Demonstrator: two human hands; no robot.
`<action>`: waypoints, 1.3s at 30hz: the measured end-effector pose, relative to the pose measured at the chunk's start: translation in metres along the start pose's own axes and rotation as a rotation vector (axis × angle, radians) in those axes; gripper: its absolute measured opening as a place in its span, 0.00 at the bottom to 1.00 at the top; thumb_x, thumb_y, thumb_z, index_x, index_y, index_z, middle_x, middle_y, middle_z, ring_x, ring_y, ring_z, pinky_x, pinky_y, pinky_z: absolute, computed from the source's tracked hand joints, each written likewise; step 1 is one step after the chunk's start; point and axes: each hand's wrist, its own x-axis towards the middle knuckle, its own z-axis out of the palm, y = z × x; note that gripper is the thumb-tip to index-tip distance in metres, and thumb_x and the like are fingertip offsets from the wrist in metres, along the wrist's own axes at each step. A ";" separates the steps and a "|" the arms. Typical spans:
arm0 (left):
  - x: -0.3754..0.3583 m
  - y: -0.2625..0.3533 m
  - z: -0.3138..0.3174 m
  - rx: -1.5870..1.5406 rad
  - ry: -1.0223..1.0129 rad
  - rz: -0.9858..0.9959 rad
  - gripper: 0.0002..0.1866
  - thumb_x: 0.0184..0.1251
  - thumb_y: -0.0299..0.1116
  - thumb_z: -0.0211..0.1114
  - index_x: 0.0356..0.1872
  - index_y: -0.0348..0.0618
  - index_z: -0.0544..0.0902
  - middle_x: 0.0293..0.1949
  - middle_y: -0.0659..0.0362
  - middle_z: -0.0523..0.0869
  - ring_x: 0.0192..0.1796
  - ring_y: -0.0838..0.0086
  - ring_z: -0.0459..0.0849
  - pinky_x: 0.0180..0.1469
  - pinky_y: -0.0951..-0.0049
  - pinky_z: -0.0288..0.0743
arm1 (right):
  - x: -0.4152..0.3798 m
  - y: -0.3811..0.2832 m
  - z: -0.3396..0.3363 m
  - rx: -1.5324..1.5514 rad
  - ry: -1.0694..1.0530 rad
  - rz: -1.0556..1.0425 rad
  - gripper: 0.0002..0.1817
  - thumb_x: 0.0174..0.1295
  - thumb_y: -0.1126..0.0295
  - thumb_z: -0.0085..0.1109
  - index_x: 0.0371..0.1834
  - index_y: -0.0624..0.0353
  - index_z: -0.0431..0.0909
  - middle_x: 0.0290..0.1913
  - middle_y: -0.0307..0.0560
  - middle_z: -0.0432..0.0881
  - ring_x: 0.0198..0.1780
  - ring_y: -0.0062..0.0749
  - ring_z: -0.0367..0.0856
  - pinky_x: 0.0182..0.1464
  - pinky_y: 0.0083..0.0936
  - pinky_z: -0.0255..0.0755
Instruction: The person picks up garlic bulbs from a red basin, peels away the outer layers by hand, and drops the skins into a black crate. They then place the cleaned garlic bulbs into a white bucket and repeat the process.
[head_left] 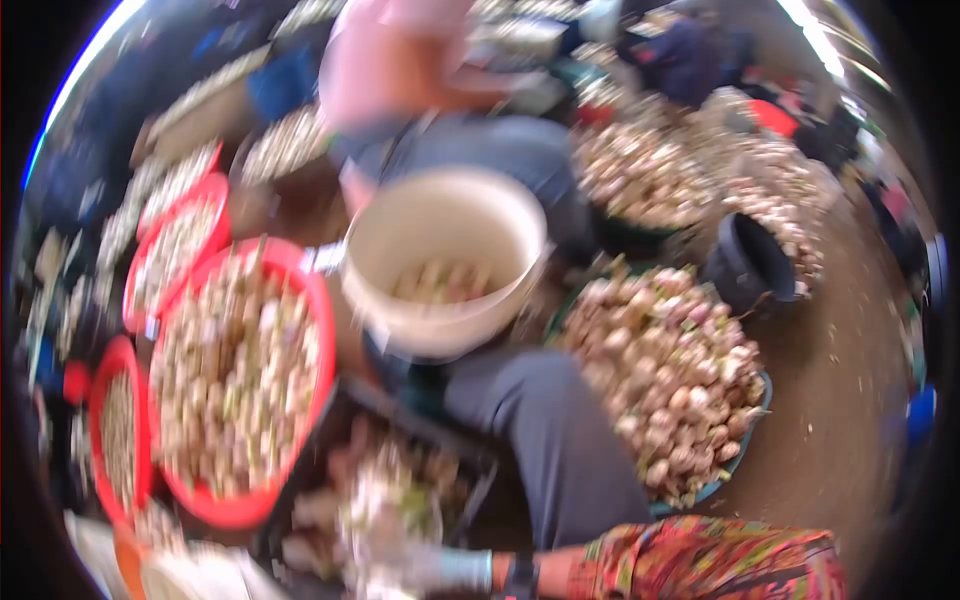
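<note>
My right hand [400, 568], in a pale glove with a light blue cuff, reaches from the right over a black crate [480, 495]. Motion smears its fingers, so what they grip does not show. Around the hand, inside the crate, lie blurred garlic bulbs [385, 500], whitish with some green and purple. A dark band circles the wrist below a patterned sleeve [700, 560]. I cannot make out my left hand. Beyond the crate stands a cream bucket [445, 330] with some bulbs at its bottom.
Left of the crate, a red tub [325, 340] holds heaped bulbs, with more red tubs behind it. On the right, a blue-rimmed basin [765, 395] overflows with garlic bulbs. A black bucket [735, 265] lies tilted beside it. A person in pink [395, 60] sits opposite.
</note>
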 end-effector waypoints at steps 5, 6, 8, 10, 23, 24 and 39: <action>-0.010 -0.007 -0.008 -0.032 -0.047 -0.009 0.24 0.71 0.37 0.57 0.59 0.28 0.71 0.49 0.52 0.81 0.49 0.67 0.80 0.51 0.67 0.75 | 0.008 0.004 0.002 -0.022 0.101 -0.008 0.15 0.66 0.67 0.55 0.51 0.66 0.75 0.40 0.45 0.83 0.41 0.22 0.78 0.42 0.24 0.75; -0.008 -0.020 -0.020 -0.076 -0.020 -0.020 0.23 0.71 0.38 0.57 0.58 0.29 0.72 0.50 0.52 0.80 0.49 0.68 0.80 0.51 0.67 0.75 | 0.012 0.003 0.004 -0.019 0.169 -0.039 0.16 0.66 0.67 0.56 0.50 0.68 0.75 0.40 0.43 0.82 0.41 0.21 0.77 0.42 0.22 0.75; -0.002 -0.024 -0.009 -0.171 0.029 -0.045 0.24 0.68 0.40 0.62 0.57 0.32 0.74 0.51 0.54 0.80 0.47 0.70 0.80 0.50 0.70 0.76 | 0.014 0.006 0.002 0.022 0.183 0.015 0.17 0.66 0.67 0.55 0.52 0.68 0.73 0.42 0.45 0.81 0.44 0.21 0.77 0.46 0.23 0.74; 0.001 -0.017 -0.013 -0.276 -0.004 -0.150 0.23 0.68 0.38 0.62 0.57 0.32 0.74 0.51 0.54 0.81 0.48 0.70 0.80 0.51 0.70 0.76 | 0.013 -0.010 0.001 -0.170 0.183 0.060 0.19 0.66 0.65 0.55 0.54 0.68 0.72 0.44 0.50 0.81 0.47 0.23 0.76 0.49 0.24 0.72; 0.003 -0.041 -0.020 -0.391 0.114 -0.196 0.21 0.65 0.32 0.64 0.55 0.32 0.74 0.48 0.53 0.81 0.47 0.71 0.80 0.50 0.72 0.75 | 0.018 0.012 -0.003 0.299 0.164 0.090 0.19 0.65 0.71 0.57 0.56 0.68 0.69 0.44 0.46 0.81 0.41 0.23 0.79 0.42 0.22 0.76; 0.003 -0.043 -0.021 -0.393 0.095 -0.180 0.21 0.65 0.32 0.65 0.55 0.32 0.74 0.48 0.53 0.81 0.47 0.71 0.80 0.49 0.72 0.75 | 0.017 0.011 -0.002 0.302 0.162 0.088 0.19 0.65 0.71 0.57 0.56 0.68 0.69 0.44 0.46 0.81 0.41 0.23 0.79 0.42 0.22 0.76; -0.006 -0.013 -0.005 -0.188 0.052 0.050 0.17 0.63 0.26 0.65 0.53 0.40 0.77 0.53 0.55 0.80 0.57 0.68 0.77 0.63 0.65 0.69 | 0.001 -0.030 -0.017 -0.108 -0.208 -0.080 0.20 0.58 0.63 0.63 0.49 0.64 0.78 0.37 0.41 0.82 0.41 0.21 0.74 0.47 0.22 0.71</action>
